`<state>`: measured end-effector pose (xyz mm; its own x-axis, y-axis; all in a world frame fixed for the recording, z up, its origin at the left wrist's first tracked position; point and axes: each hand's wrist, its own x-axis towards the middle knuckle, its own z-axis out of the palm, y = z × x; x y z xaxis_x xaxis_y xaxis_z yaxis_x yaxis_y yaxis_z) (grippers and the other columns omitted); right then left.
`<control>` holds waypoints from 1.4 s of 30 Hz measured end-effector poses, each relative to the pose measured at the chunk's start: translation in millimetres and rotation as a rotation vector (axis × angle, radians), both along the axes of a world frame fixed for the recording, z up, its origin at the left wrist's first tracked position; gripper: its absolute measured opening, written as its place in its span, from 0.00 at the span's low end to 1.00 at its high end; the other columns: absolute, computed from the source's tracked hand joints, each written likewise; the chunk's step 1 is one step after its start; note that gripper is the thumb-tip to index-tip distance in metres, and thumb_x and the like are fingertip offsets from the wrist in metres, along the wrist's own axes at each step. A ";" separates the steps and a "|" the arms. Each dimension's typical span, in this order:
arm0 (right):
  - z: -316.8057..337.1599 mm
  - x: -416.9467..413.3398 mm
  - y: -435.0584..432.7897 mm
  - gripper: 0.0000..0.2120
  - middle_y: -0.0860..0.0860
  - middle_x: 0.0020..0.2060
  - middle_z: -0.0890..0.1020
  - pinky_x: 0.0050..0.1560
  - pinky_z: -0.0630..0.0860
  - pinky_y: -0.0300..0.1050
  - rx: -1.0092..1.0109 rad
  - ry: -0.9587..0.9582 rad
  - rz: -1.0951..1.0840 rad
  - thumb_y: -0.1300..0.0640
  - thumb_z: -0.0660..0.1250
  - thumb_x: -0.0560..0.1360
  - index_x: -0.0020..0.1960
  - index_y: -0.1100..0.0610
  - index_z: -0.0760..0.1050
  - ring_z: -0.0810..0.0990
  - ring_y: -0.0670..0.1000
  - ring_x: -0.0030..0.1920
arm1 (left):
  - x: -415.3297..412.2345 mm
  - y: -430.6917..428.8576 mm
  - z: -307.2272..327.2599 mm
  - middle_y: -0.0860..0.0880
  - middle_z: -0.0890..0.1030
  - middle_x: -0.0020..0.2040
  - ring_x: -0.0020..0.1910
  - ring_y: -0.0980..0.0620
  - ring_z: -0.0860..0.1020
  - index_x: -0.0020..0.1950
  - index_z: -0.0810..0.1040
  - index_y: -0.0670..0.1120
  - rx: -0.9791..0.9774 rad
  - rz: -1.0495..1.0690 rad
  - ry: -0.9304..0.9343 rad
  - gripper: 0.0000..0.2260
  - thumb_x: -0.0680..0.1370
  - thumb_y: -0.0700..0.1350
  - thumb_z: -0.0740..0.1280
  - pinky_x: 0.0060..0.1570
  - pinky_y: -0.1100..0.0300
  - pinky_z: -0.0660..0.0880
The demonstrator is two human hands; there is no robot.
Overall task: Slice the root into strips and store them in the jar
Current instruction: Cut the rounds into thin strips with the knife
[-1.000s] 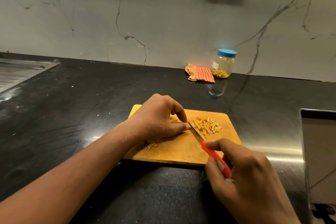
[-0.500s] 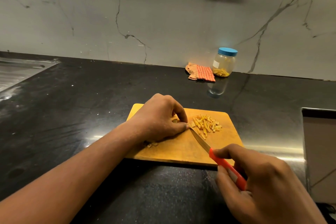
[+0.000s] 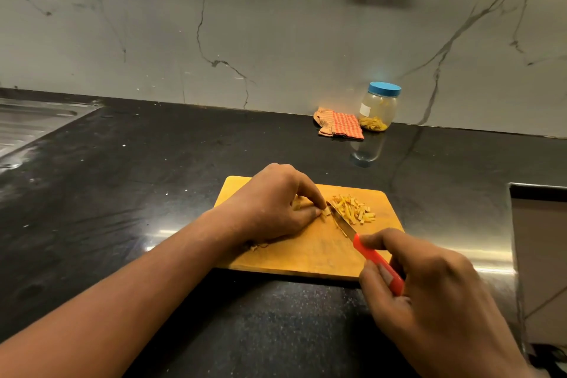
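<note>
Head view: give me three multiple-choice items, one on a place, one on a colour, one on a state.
1. Where does the jar stand? A) on the floor B) by the wall, beside the checked cloth C) on a shelf
2. What colour is the knife handle? A) red B) black C) green
3. The jar is: A) open B) lying on its side C) upright, blue lid on
Key: 1 B, it stands near the wall, right of the cloth; 2 A, red shows in the right hand's grip; 3 C, the lid caps it.
</note>
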<state>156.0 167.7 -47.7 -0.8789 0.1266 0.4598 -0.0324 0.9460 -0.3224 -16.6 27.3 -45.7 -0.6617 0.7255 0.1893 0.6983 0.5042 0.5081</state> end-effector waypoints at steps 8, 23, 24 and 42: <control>-3.0 -2.3 -0.5 0.12 0.39 0.30 0.74 0.25 0.74 0.42 0.010 0.020 0.011 0.50 0.65 0.66 0.49 0.46 0.80 0.75 0.44 0.28 | -3.7 0.7 -1.4 0.60 0.83 0.55 0.55 0.60 0.76 0.53 0.85 0.56 -0.021 -0.013 0.045 0.07 0.77 0.47 0.70 0.59 0.62 0.73; -5.4 -16.7 -2.2 0.12 0.45 0.35 0.80 0.27 0.75 0.37 0.145 -0.136 0.031 0.52 0.71 0.69 0.52 0.48 0.79 0.76 0.45 0.29 | -5.8 0.7 -2.4 0.61 0.80 0.57 0.57 0.61 0.72 0.55 0.84 0.56 -0.080 -0.037 0.087 0.08 0.78 0.49 0.69 0.62 0.58 0.70; -5.2 -14.0 -1.1 0.12 0.45 0.35 0.81 0.27 0.76 0.38 0.142 -0.128 0.036 0.51 0.70 0.68 0.52 0.48 0.79 0.76 0.45 0.28 | -5.7 0.8 -2.2 0.61 0.80 0.57 0.57 0.60 0.72 0.56 0.84 0.56 -0.086 -0.036 0.086 0.08 0.78 0.49 0.69 0.63 0.57 0.70; -6.4 -2.5 -6.1 0.13 0.35 0.30 0.67 0.27 0.66 0.28 -0.003 -0.036 0.118 0.49 0.67 0.67 0.50 0.48 0.80 0.71 0.40 0.25 | -21.0 -33.4 20.1 0.61 0.81 0.52 0.51 0.60 0.78 0.55 0.84 0.55 -0.106 0.033 -0.146 0.13 0.72 0.54 0.74 0.48 0.67 0.75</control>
<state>153.4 161.6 -54.1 -0.9036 0.0229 0.4278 -0.1315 0.9356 -0.3278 -37.7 -6.1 -25.6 -0.7002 0.7138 0.0133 0.6034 0.5818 0.5454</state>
